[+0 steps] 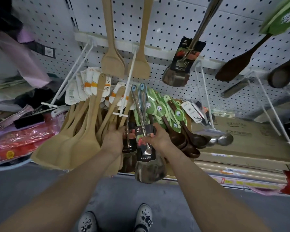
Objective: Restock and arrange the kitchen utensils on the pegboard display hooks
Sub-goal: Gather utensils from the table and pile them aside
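Below the pegboard [174,22], on the bottom shelf [172,175], the restock lies in heaps: a fan of pale wooden spatulas [77,131] on the left, green-carded dark wooden spoons [174,128] to the right, flattened cardboard boxes [241,131] beyond them. Between the heaps the person's right hand [159,139] holds a carded steel turner [145,143]. The thumb presses the front of its dark card and the fingers [155,129] curl behind it. The blade hangs low over the shelf edge and the long handle points up toward the board. A second steel turner [128,148] lies just beside it on the left. The left hand [114,138] reaches in next to that one, fingers down among the wooden handles; whether they grip anything I cannot tell.

Up on the board two wooden spatulas hang side by side [113,61], with another steel turner in the same dark card [177,72] to their right and a dark wooden spatula [233,67] farther along. Several long white hooks [126,91] jut out bare. The person's patterned clogs [142,216] stand on the grey floor [117,195].
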Tool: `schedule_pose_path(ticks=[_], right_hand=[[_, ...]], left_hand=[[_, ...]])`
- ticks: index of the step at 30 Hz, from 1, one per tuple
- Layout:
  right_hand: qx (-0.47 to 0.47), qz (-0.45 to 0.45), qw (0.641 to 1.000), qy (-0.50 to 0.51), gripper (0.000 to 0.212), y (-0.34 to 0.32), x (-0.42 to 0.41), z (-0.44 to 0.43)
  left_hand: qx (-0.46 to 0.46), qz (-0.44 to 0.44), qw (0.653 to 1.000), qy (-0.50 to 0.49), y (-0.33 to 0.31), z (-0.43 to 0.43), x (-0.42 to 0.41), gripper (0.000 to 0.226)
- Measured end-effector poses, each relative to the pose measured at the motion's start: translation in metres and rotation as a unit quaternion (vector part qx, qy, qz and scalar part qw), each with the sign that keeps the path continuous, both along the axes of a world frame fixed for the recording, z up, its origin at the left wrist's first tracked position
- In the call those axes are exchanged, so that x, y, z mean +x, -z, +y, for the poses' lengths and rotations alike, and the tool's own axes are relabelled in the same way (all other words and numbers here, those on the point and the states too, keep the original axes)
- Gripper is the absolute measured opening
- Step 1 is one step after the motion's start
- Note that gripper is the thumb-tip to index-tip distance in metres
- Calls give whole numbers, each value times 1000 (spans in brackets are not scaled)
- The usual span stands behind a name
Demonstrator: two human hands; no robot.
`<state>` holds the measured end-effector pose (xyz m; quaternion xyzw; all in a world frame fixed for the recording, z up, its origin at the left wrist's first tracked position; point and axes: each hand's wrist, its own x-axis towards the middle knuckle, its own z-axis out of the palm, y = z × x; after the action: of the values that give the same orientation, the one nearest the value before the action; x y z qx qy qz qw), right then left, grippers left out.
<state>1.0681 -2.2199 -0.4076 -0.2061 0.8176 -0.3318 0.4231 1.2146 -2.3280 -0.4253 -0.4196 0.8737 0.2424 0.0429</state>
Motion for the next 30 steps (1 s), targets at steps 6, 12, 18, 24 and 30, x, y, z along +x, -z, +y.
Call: schedule_pose_path(ticks=[6, 12, 18, 24, 30], right_hand=[[-33, 19, 999, 31, 52, 5, 15, -23], [13, 49, 998, 30, 52, 11, 27, -43], [60, 88, 994, -7, 46, 16, 33, -59], [69, 163, 984, -34, 48, 21, 38, -64], [53, 222, 972, -60, 40, 7, 39, -55]], left_hand=[[10, 64, 996, -64, -4, -11, 18, 58], [11, 73, 995, -73, -4, -25, 34, 54], [-29, 91, 995, 10, -2, -32, 43, 52], [-43, 101, 993, 35, 3, -29, 43, 62], [-55, 125, 989, 52, -2, -26, 39, 58]])
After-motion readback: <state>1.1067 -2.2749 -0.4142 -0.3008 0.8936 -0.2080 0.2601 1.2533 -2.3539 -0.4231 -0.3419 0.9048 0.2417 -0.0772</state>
